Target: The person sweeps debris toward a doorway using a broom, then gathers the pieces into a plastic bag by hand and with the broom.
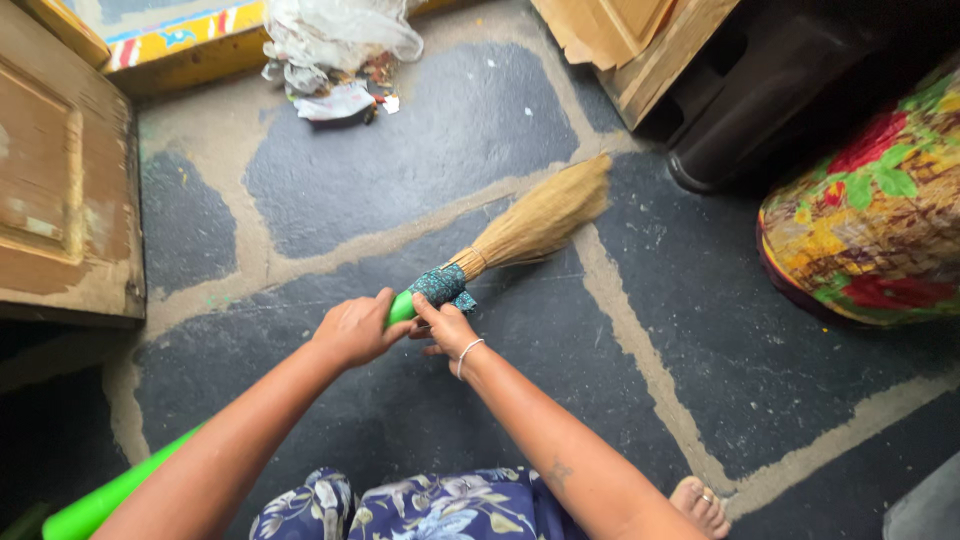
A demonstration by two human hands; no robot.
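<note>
Broom (520,232) in both hands (closed)

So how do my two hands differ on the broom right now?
The left hand wraps around the broom's green handle; the right hand touches the patterned cloth binding further toward the bristles. The right wrist wears a bangle; the left wrist is bare. Both hands sit close together on the broom.
</note>
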